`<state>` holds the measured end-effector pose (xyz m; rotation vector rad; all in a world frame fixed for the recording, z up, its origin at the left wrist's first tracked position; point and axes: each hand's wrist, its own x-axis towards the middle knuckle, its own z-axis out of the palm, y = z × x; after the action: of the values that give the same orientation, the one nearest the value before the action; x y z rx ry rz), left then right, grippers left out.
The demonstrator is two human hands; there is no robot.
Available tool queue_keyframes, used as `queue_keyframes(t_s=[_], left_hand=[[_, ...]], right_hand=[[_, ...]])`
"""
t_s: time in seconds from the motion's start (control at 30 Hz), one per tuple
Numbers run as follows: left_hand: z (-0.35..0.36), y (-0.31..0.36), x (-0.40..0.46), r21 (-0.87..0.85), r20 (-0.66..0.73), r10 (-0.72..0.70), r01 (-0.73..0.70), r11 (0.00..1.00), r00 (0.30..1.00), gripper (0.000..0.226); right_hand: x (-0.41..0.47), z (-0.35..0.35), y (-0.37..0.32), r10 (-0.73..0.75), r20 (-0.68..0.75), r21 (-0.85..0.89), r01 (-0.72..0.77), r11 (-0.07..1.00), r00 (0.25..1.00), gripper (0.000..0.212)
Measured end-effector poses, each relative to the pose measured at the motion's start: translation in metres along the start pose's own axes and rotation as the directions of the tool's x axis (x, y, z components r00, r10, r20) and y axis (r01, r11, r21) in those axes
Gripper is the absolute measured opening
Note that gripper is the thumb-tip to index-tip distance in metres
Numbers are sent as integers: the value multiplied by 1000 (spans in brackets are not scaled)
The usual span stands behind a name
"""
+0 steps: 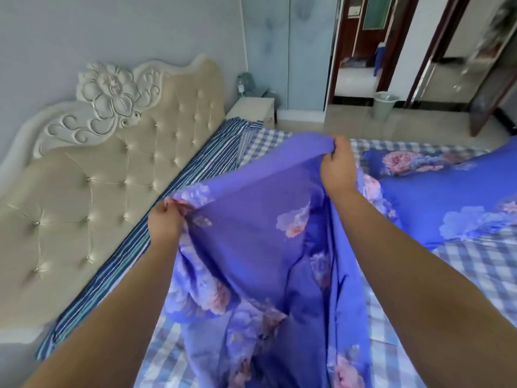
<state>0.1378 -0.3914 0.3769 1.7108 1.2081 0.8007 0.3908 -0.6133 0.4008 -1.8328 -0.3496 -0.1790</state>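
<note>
I record the following from the head view. The floral cover [251, 236], purple-blue with pink blossoms, is held up over the bed [481, 264] by 2 hands along 1 upper edge. The left hand [164, 223] has its fingers curled round a bunched corner of that edge, on the side nearer the headboard [98, 177]. The corner sits at its fingertips, and the cloth falls away below and to the right of this hand. The right hand [337, 167] is clamped on the same edge farther out over the bed, fingers folded over a gathered fold, with the cloth hanging beneath it and back toward the left hand. Between the 2 grips the edge runs taut and slanted, its right end higher in the picture. The body of the cover drops between both forearms and reaches the bed's checked sheet near the bottom of the picture, creased and crumpled there. A striped sheet [193, 177] lies along the foot of the headboard, left of the cover. A matching floral pillow [447, 197] lies on the bed to the right of the right hand, near it. Beyond the bed I note a white nightstand [256, 107] and a pale bin [384, 105] on the floor.
</note>
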Motion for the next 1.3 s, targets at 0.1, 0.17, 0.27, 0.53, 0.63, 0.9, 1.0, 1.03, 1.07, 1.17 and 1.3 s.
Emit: queue_keyframes(t_s=[0.1,0.17,0.27,0.53,0.63,0.9,1.0,1.03,1.07,1.17,1.3], left_hand=[[-13,4,2,-32,-92,45,-48,998,995,31],[-21,4,5,2,-66,90,-90,996,994,35],[-25,7,4,-88,22,141,-139,986,990,38],[-55,-6,7,-13,141,169,-169,985,975,40],[-77,-39,18,25,161,73,-78,997,984,43],[-131,-86,8,85,49,-44,40,996,998,40],[-147,-101,-2,-1,101,-41,41,999,994,39],[-149,-102,-7,-69,159,-19,31,997,987,39],[-150,-107,-8,-124,240,-1,32,992,971,37],[-157,-120,-6,-62,468,55,-29,998,882,36],[-195,-128,22,-133,586,58,26,991,808,19]], right_hand=[[3,-2,15,419,386,-295,-320,900,822,28],[6,-9,8,473,476,-564,-156,811,741,30],[34,-13,-48,131,296,-543,54,838,946,29],[55,26,-135,-89,457,-382,285,879,885,18],[32,42,-125,50,451,-477,193,858,891,21],[-5,149,-153,-108,293,41,101,994,950,33],[-37,191,-156,-114,703,-276,418,865,701,81],[-55,204,-154,-55,812,-351,561,750,581,94],[-77,217,-151,5,892,-348,680,646,452,103],[-165,264,-140,106,992,-105,870,482,61,115],[-255,317,-129,395,883,-34,807,590,-252,62]])
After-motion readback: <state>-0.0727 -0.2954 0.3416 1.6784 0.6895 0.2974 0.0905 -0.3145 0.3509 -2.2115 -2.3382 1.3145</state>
